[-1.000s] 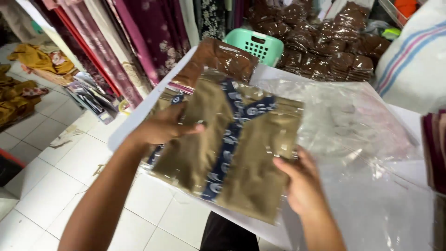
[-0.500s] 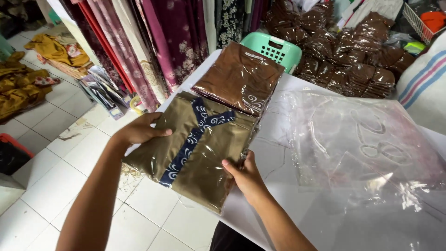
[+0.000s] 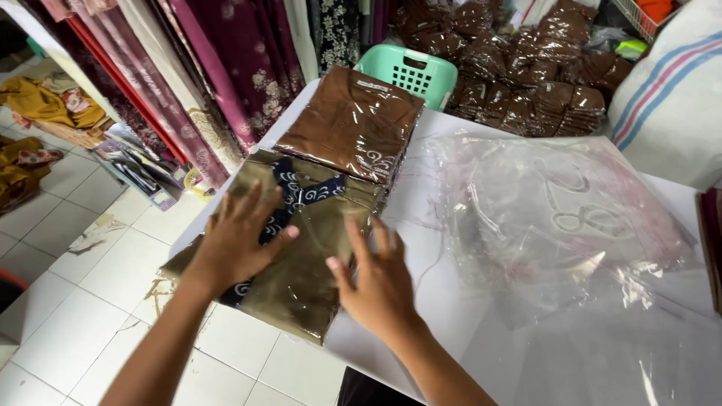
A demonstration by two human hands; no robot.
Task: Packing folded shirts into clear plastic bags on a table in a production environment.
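**Both hands flat on a folded olive garment at the table's corner**

The person's left hand (image 3: 239, 239) lay palm down on a folded olive-brown garment (image 3: 301, 263) with a dark blue patterned trim, fingers spread wide and pressing its wrapped surface. The right hand (image 3: 376, 282) rested at the garment's right edge, fingers also spread and loose, gripping nothing; whether its palm fully touched the wrapping could not be told. Neither hand pinched or clutched anything.

The garment sat in a clear wrapper at the near left corner of a white table (image 3: 444, 301), its left edge hanging slightly past the table's rim above the tiled floor (image 3: 68, 301). Just beyond it, touching or slightly overlapping its far edge, lay a stack of brown garments (image 3: 350, 120) in shiny clear wrappers. To the right of both, a loose pile of empty clear plastic bags (image 3: 556, 210) spread across the tabletop.

Behind the brown stack stood a mint-green plastic basket (image 3: 415, 74), and to its right a heap of more wrapped brown garments (image 3: 526, 75). A white sack with blue and pink stripes (image 3: 669, 98) rose at the far right. Along the left, rolls and hanging lengths of maroon and patterned cloth (image 3: 218, 68) leaned close to the table, with mustard-yellow fabric (image 3: 37, 101) lying on the floor further off.
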